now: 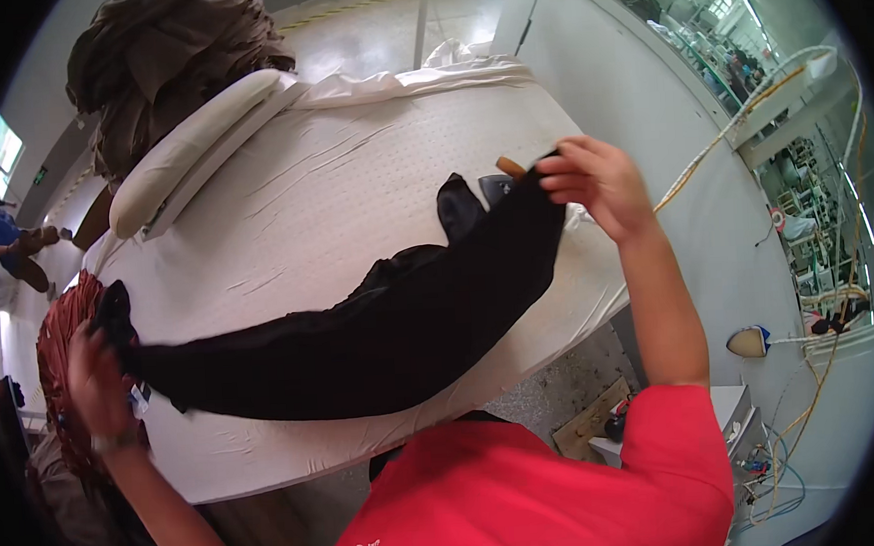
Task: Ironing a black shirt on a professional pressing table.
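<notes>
A long black garment (362,346) hangs in a sagging curve between my two hands, above the front of the white padded ironing table (324,190). My right hand (596,186) pinches its right end, raised at the table's right side. At the far left, my left hand (99,385) is closed on the other end; motion blurs its fingers a little. Whether the cloth is trousers or a top cannot be made out. Just behind its right end stands an iron (497,187) with a brown handle, partly hidden by the cloth.
A long padded pressing arm (198,152) crosses the table's back left. Brown garments (174,64) are heaped behind it, and reddish-brown cloth (63,337) hangs at the left edge. Cords (717,150) run down the right side, near a small iron-shaped piece (748,342) on the wall.
</notes>
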Tool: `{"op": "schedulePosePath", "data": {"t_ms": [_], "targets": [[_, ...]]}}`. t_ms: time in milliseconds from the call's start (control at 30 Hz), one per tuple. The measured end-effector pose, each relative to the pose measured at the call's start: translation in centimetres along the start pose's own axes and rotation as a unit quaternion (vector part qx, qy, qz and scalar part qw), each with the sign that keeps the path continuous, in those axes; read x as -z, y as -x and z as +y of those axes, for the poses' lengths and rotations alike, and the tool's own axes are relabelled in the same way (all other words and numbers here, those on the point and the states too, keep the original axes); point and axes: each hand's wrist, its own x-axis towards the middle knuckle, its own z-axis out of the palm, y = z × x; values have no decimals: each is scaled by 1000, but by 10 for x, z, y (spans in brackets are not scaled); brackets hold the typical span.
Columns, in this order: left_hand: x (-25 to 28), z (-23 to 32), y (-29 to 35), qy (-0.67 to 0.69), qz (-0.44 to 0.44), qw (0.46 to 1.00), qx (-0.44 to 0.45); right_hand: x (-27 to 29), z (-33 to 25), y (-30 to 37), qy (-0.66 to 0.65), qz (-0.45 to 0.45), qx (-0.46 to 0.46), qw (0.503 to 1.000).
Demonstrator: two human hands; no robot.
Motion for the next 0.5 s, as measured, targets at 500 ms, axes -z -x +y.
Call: {"op": "schedulePosePath", "data": {"t_ms": [500], "targets": [[-41, -15, -110, -14, -54, 995, -85, -7, 9, -172, 55, -64, 197, 977]]}}
